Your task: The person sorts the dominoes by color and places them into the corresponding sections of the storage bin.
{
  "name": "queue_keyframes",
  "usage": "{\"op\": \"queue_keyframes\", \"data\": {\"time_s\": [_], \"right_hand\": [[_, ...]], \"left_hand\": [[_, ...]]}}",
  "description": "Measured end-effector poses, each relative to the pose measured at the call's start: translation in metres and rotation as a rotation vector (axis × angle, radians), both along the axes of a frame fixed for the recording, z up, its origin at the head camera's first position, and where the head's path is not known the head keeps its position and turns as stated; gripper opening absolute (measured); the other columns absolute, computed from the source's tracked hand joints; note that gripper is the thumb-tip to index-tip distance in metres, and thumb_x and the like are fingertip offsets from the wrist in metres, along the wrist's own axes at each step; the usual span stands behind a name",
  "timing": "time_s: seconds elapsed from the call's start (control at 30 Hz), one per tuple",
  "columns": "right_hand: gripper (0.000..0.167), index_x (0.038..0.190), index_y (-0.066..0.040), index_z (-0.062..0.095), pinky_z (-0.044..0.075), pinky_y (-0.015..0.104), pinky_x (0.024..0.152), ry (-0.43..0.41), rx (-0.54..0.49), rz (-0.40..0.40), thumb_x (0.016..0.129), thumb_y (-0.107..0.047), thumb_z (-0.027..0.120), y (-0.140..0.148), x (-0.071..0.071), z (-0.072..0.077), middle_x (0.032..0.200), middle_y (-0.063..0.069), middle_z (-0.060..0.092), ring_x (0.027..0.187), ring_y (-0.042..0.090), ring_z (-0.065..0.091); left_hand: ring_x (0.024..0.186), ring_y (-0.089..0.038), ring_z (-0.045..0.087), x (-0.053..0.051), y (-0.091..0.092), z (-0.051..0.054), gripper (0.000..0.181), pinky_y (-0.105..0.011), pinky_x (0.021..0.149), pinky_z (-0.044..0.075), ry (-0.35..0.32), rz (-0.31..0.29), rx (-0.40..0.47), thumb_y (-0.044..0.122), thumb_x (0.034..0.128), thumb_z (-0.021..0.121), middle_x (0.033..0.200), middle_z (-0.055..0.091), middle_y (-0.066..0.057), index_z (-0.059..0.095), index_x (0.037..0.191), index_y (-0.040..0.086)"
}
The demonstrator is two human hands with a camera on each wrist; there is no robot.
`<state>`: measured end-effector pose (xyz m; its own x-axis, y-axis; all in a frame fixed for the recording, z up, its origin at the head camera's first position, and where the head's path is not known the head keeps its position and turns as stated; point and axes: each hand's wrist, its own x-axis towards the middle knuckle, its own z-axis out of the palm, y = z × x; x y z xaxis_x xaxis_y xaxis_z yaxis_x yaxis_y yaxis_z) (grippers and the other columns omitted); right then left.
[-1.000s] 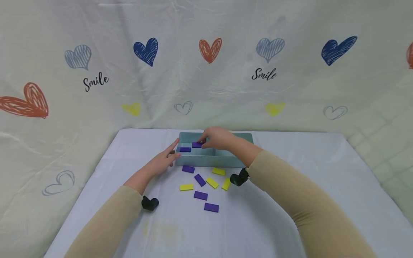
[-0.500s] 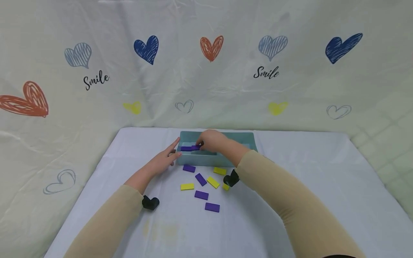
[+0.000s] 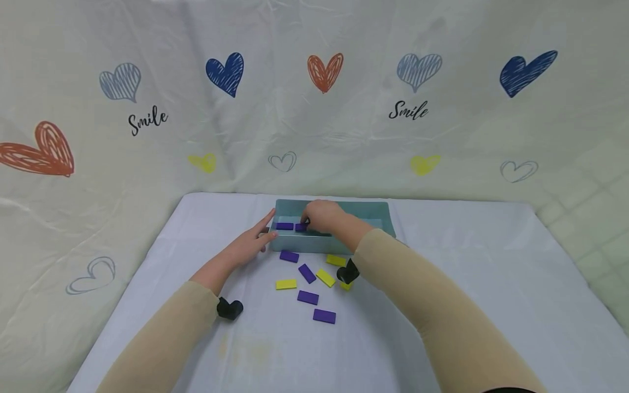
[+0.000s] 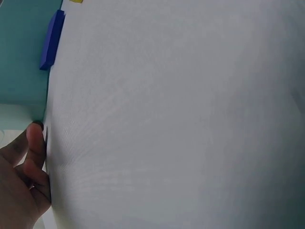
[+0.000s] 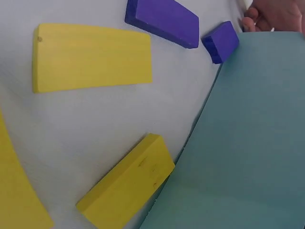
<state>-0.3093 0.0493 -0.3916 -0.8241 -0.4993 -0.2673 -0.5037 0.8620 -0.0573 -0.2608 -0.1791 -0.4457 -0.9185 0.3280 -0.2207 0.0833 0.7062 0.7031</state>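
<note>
In the head view, the right grip point(image 3: 325, 216) pinched a purple block point(image 3: 301, 227) inside the teal box point(image 3: 319, 244); the left grip point(image 3: 248, 245), index and thumb spread, touched its left end. The left wrist caught one loose block point(image 4: 53, 40) outside. Only the right wrist showed a yellow block's point(image 5: 93, 59) dark spot.

The left arm point(image 3: 159, 333) extends from the lower left and reaches forward; the left hand point(image 3: 245, 246) has its index finger point(image 3: 263, 221) straight and its thumb point(image 3: 267, 237) stretched apart from it. The right arm point(image 3: 432, 305) crosses from the lower right toward the middle, and the right hand point(image 3: 324, 215) points leftward, with its back upward and its fingers curled in a pinch
</note>
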Motion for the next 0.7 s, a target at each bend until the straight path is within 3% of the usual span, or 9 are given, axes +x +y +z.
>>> {"op": "queue_keyframes", "data": {"time_s": [0.33,0.7], "right_hand": [[0.031,0.127,-0.022,0.07,0.045,0.035,0.1,0.015,0.046,0.018,0.097,-0.019,0.066,-0.002,-0.004,-0.005,0.126,-0.004,0.067,0.118,0.016,0.059],[0.031,0.128,-0.023,0.07,0.046,0.035,0.1,0.032,0.026,0.008,0.097,-0.019,0.066,-0.005,-0.007,-0.012,0.125,-0.004,0.067,0.116,0.015,0.06]], "left_hand": [[0.092,-0.023,0.058,-0.001,-0.001,-0.001,0.067,-0.044,0.083,0.042,0.003,0.002,-0.002,0.056,0.1018,0.04,0.147,0.046,-0.013,0.002,0.156,0.05],[0.094,-0.024,0.058,-0.002,-0.001,-0.001,0.066,-0.044,0.084,0.042,-0.008,0.01,-0.001,0.059,0.1007,0.041,0.148,0.045,-0.011,0.001,0.154,0.054]]}}
